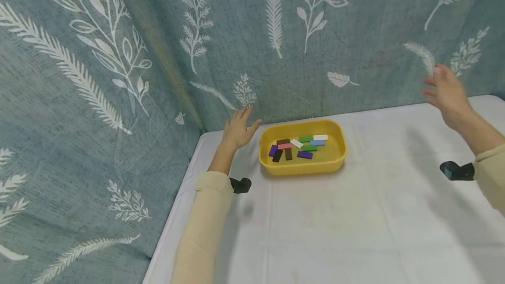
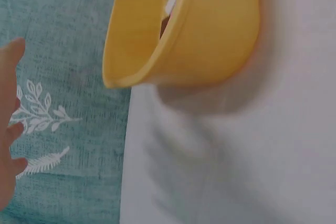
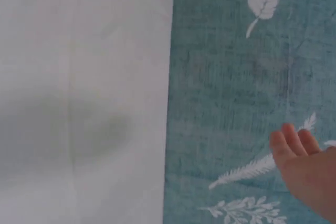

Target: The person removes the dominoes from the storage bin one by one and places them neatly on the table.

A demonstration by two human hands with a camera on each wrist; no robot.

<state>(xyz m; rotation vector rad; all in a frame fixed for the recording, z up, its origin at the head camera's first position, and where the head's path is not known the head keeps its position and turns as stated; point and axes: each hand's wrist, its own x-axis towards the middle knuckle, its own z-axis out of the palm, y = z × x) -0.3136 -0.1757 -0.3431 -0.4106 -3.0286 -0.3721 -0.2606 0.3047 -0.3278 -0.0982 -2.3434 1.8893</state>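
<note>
A yellow plastic tub (image 1: 301,170) stands at the back of the table, and several small coloured blocks lie loose inside it. Among them are a purple block (image 1: 305,154), a green block (image 1: 309,148), a blue block (image 1: 317,142) and a white block (image 1: 320,137). Just left of the tub, my left hand (image 1: 238,129) hovers with fingers spread, apart from the rim and holding nothing. Far to the right, my right hand (image 1: 449,93) is raised above the table with nothing in it. In the left wrist view the tub's wall (image 2: 220,30) hides most of the blocks.
A white cloth (image 1: 323,222) covers the table. Behind it and along its left side hangs a blue-green curtain (image 1: 236,34) with white leaf prints. A dark wrist mount (image 1: 240,185) sticks out beside the left sleeve, another mount (image 1: 456,171) beside the right one.
</note>
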